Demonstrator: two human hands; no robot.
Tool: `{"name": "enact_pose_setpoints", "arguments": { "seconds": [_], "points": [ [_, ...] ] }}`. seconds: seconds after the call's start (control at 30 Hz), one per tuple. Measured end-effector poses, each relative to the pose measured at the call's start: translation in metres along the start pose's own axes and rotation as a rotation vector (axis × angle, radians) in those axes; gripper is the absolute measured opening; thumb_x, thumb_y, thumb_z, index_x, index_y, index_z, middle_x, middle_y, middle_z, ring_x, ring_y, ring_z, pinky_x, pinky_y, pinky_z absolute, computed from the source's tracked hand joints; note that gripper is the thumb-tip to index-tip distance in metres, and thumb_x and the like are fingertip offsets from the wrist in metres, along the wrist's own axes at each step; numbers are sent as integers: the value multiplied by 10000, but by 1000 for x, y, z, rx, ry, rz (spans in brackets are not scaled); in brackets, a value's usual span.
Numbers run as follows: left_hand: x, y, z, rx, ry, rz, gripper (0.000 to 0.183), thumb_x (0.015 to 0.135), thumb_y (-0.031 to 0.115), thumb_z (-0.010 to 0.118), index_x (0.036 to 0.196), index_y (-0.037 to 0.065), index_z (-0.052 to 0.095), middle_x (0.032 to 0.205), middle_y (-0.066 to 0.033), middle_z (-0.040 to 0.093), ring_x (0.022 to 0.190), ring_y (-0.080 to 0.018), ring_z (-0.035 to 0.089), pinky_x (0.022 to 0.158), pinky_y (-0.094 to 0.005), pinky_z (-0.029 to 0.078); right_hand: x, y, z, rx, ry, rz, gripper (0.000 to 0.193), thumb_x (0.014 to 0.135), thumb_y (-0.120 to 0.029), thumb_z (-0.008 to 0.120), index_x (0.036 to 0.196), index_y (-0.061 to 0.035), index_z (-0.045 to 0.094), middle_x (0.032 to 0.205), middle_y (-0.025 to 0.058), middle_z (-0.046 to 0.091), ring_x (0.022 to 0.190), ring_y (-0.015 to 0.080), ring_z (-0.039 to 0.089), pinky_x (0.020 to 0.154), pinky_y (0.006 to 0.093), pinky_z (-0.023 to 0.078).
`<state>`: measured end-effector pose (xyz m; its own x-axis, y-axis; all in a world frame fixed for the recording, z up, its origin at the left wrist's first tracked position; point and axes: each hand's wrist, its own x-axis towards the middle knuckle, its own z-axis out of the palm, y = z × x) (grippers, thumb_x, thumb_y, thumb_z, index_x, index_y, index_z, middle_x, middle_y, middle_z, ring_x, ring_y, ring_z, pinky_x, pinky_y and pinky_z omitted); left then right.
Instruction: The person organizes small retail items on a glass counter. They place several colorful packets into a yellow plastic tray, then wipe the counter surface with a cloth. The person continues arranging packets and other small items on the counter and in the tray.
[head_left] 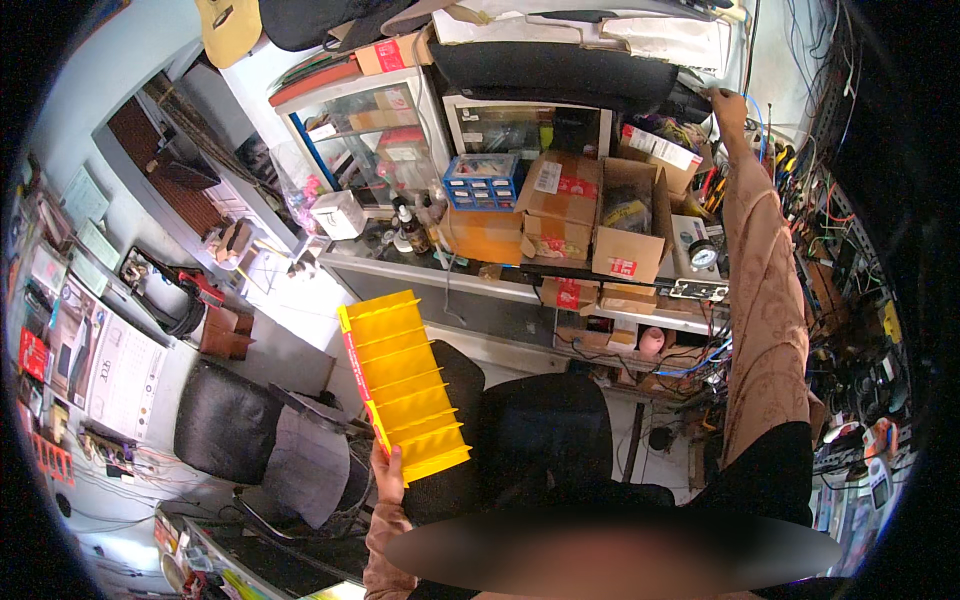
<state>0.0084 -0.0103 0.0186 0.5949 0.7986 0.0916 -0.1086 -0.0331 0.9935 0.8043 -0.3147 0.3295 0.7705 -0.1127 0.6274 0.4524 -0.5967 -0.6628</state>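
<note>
My left hand (388,474) grips the lower end of a yellow slotted rack (408,375). The rack is long, with thin dividers across it and a red printed strip along its left side. It is held tilted over the chairs. My right arm is stretched far up to the right. There my right hand (731,110) has its fingers bent together by the end of a long black padded case (560,75). What lies between those fingers is too small to make out.
A glass-topped counter (430,270) carries open cardboard boxes (630,225), a blue drawer organizer (482,182) and bottles (412,230). Tools and cables crowd the right wall. Black chairs (228,418) stand below and left. A pressure gauge (703,256) sits near my right forearm.
</note>
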Motion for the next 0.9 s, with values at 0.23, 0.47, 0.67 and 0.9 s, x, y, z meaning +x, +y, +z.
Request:
{"name": "enact_pose_setpoints", "arguments": {
  "seconds": [0.23, 0.47, 0.67, 0.9],
  "points": [
    [-2, 2, 3, -30, 13, -9, 492, 960, 244, 604, 1350, -11, 445, 1230, -61, 577, 1097, -158, 538, 947, -291, 412, 2, 7, 5, -129, -16, -62, 443, 803, -488, 683, 997, -94, 742, 839, 196, 704, 845, 357, 692, 764, 417, 520],
    [-4, 0, 3, -13, 39, -27, 480, 963, 233, 600, 1353, 1, 445, 1245, -56, 568, 1111, -158, 529, 965, -294, 405, -7, -16, -3, -332, -71, -118, 478, 760, -544, 711, 885, -84, 746, 876, 172, 705, 846, 388, 675, 700, 469, 520],
    [-4, -12, -4, 5, 32, -17, 462, 967, 202, 586, 1357, 1, 441, 1267, -55, 554, 1133, -161, 519, 983, -298, 392, 0, -5, 22, -18, 13, -42, 231, 788, -280, 634, 956, -193, 767, 865, 168, 706, 833, 358, 683, 751, 405, 525],
    [-4, -13, -7, 14, 10, -41, 468, 969, 194, 580, 1366, -5, 434, 1266, -59, 553, 1141, -160, 511, 992, -301, 381, 4, 4, 24, 97, -2, -74, 219, 797, -283, 643, 941, -176, 769, 831, 150, 712, 785, 325, 694, 691, 400, 517]
  ]
}}
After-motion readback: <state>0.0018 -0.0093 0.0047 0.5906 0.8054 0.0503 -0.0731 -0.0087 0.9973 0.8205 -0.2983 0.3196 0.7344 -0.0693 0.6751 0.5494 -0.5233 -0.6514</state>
